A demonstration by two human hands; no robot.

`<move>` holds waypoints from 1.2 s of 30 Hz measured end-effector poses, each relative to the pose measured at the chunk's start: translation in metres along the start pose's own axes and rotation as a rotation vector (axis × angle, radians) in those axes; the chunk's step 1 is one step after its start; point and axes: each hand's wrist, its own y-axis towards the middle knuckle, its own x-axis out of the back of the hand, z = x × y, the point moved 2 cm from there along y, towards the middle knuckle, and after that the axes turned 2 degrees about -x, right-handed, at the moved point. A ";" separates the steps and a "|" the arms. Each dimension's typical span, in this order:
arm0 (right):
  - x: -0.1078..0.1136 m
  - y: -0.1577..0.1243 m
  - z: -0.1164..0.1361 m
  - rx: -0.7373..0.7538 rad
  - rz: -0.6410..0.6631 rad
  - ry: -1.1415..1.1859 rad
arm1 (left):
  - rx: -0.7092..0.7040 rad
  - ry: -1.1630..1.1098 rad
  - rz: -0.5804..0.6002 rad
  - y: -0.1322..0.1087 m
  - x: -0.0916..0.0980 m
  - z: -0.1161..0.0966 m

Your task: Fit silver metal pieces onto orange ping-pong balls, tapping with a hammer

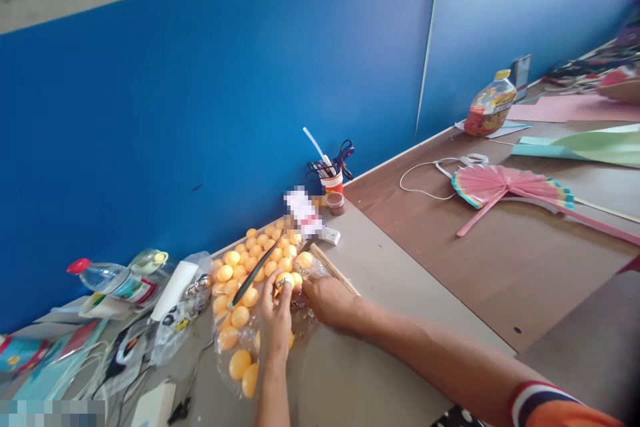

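Note:
My left hand (pixel 276 307) is closed around an orange table tennis ball (pixel 285 278), thumb and fingers pinching it. A small silvery piece shows on the ball by the thumb. Close on the right, my right hand (pixel 333 305) has its fingers curled down at some clear plastic with small shiny bits; what the fingertips hold is hidden. Around both hands lie many orange balls (pixel 240 317) in clear plastic bags. A long, slim dark tool (pixel 255 275) lies across the balls, left of my left hand. Another ball (pixel 305 260) sits just above my right hand.
A wooden strip (pixel 333 268) lies beyond my right hand. Near the blue partition (pixel 225 100) stand a cup of tools (pixel 332 181) and a small round tub (pixel 335 203). Bottles (pixel 117 280) and cables lie left. A pink paper fan (pixel 505 185) and juice bottle (pixel 491 107) are right.

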 end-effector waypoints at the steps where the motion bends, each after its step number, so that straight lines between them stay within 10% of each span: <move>1: 0.001 -0.001 0.000 -0.008 -0.003 -0.007 | 0.000 -0.002 0.002 0.000 0.000 0.000; 13: 0.004 -0.003 -0.001 -0.041 -0.022 0.069 | 0.017 0.013 -0.001 -0.001 -0.001 -0.003; 19: 0.001 0.008 -0.012 -0.150 -0.213 0.567 | 0.040 0.047 0.030 -0.003 0.000 -0.006; 36: -0.004 0.023 -0.024 -0.044 -0.015 1.765 | 0.023 -0.050 0.060 -0.005 -0.005 -0.020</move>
